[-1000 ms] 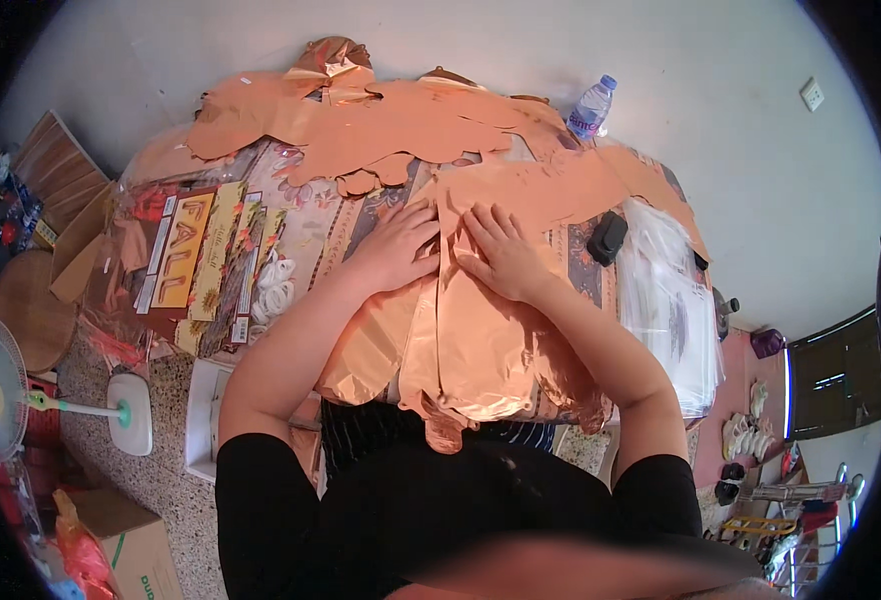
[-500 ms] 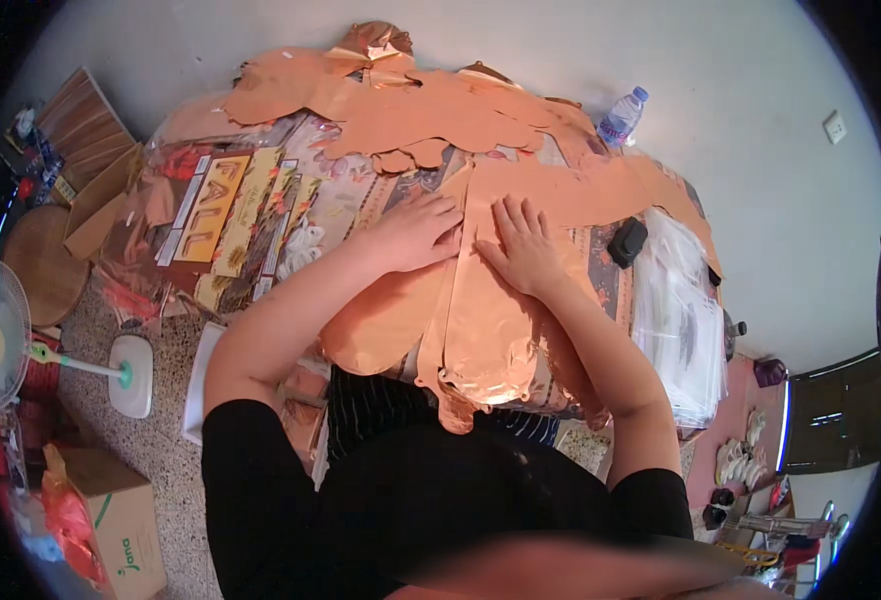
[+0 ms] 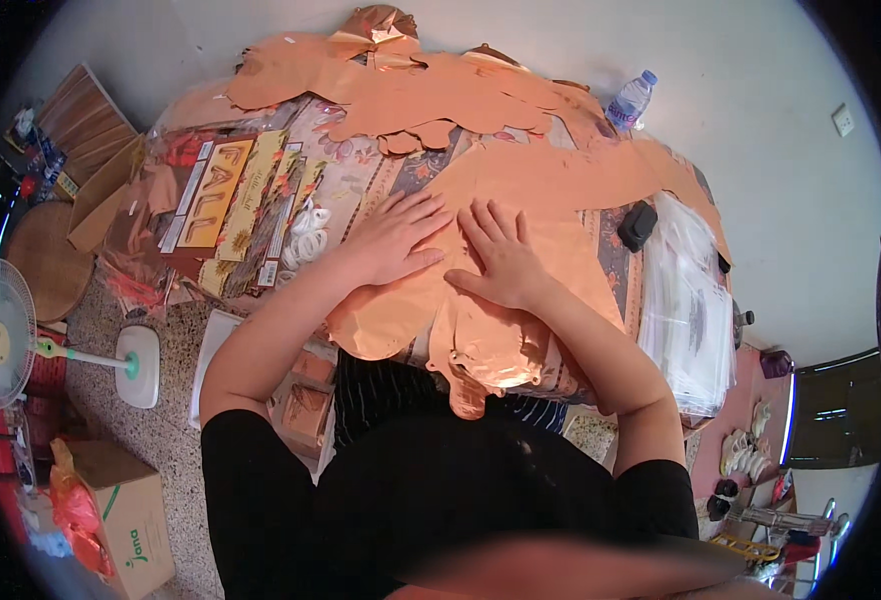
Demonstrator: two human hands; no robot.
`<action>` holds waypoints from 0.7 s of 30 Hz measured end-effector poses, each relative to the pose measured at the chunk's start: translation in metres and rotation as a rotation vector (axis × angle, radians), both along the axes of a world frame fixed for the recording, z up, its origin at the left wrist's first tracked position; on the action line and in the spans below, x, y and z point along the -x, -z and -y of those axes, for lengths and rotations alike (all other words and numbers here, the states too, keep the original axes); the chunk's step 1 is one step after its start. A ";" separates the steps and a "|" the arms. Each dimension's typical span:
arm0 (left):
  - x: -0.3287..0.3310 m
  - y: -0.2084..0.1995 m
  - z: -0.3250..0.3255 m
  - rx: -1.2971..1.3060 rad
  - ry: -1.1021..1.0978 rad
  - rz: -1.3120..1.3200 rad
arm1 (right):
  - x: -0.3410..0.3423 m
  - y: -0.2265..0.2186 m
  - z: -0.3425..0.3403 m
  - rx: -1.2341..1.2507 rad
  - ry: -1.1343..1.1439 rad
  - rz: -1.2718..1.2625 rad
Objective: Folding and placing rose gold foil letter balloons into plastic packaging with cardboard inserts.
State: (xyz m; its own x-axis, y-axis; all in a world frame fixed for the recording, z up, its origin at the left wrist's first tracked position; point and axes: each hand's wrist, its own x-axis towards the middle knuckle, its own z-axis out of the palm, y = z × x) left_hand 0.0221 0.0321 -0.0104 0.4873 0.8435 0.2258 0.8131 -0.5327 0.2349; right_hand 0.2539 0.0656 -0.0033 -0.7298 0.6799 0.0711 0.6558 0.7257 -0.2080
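Observation:
My left hand (image 3: pixel 397 242) lies flat with fingers stretched on a copper-coloured foil sheet, which looks like an uninflated foil balloon (image 3: pixel 386 325). Beside it my right hand (image 3: pixel 506 262) also presses down flat, fingers spread, its thumb pointing toward the left hand. The foil's rounded near end and a crinkled, shiny flap (image 3: pixel 501 352) hang over the table's front edge, close to my body. Beyond my hands the foil runs on into a wide strip (image 3: pixel 561 178) toward the right. Neither hand grips anything.
More flat copper foil pieces (image 3: pixel 431 95) cover the table's far side. Printed packs (image 3: pixel 251 200) and white ribbon rolls (image 3: pixel 308 240) lie left. On the right are a black object (image 3: pixel 639 227), clear plastic sleeves (image 3: pixel 683 310) and a water bottle (image 3: pixel 631 100). A fan (image 3: pixel 139 365) stands on the floor.
My right hand has slid nearer to me and left, and my left hand slightly left. The long raised fold between them now lies flatter. The view has shifted slightly.

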 end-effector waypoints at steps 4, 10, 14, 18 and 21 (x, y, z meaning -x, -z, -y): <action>0.002 0.000 -0.001 -0.010 0.012 -0.004 | -0.006 0.004 -0.001 -0.015 -0.021 -0.003; -0.003 -0.010 -0.004 0.033 0.018 0.050 | -0.011 -0.004 -0.004 0.028 -0.005 -0.170; -0.013 -0.008 -0.001 -0.011 0.088 0.117 | -0.029 -0.012 -0.017 0.033 0.010 -0.229; -0.017 -0.003 0.001 -0.024 0.130 0.115 | -0.036 0.005 -0.014 -0.096 0.001 -0.062; -0.017 -0.005 0.000 -0.004 0.131 0.141 | -0.032 0.008 -0.011 -0.135 -0.008 -0.078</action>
